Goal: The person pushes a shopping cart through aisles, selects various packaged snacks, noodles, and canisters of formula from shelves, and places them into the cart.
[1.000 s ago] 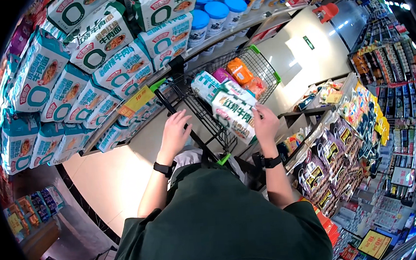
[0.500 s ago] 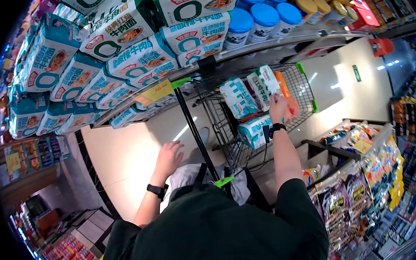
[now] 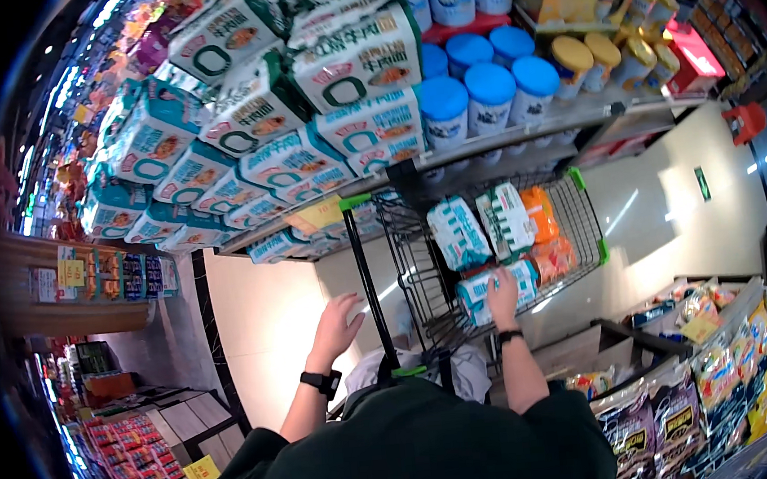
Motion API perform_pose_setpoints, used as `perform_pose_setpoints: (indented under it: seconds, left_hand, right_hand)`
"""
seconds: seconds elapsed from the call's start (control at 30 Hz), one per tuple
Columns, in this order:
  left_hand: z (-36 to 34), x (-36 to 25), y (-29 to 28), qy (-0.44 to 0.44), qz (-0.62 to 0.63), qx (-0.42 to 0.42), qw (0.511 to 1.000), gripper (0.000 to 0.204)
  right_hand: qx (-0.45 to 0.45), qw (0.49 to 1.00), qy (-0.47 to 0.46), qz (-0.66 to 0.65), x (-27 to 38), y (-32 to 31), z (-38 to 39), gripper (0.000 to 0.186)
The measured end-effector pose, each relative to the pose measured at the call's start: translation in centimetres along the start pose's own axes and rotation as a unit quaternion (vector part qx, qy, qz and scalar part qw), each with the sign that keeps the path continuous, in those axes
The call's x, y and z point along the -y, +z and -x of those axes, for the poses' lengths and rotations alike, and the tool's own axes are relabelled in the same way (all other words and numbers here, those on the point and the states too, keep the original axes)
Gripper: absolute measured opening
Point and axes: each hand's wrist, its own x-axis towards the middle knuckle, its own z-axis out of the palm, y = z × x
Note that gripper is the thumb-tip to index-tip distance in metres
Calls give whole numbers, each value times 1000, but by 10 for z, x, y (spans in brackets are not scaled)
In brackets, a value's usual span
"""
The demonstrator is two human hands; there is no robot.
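My right hand [image 3: 502,299] is over a teal-and-white noodle pack [image 3: 476,296] on the near side of the shopping cart's wire basket [image 3: 414,278]. Its fingers look loosely bent, not wrapped round the pack; whether they touch it I cannot tell. Farther in are another teal-and-white noodle pack [image 3: 458,234], a green-and-white noodle pack [image 3: 505,221] and an orange pack [image 3: 540,214]. A reddish-orange clear-looking pack [image 3: 556,260] lies to the right. My left hand [image 3: 336,329] hangs in the air, fingers apart, just left of the cart's black handle bar [image 3: 364,281].
A shelf ahead carries stacked noodle packs [image 3: 296,161] and blue-lidded tubs [image 3: 491,91]. Gold-lidded jars [image 3: 572,55] stand farther right. Bagged snacks [image 3: 672,415] hang from a low bin at the near right. A shelf of small red packets [image 3: 135,462] is at the near left.
My right hand has drawn back from the green-and-white pack to the near teal one. My left hand stays open beside the handle. The whole view has shifted, showing more of the shelf.
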Motion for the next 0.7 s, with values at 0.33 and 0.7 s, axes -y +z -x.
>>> perform_pose_setpoints:
  seconds: [0.33,0.7]
  left_hand:
    - [-226,-95,-166,260,24,-303,916,38]
    - [-418,-91,-248,168,-114,-180,963,37]
  right_hand:
    - [35,994,100,-39,37,-69,101,22]
    - [-52,957,269,-92,42,-107,173,24]
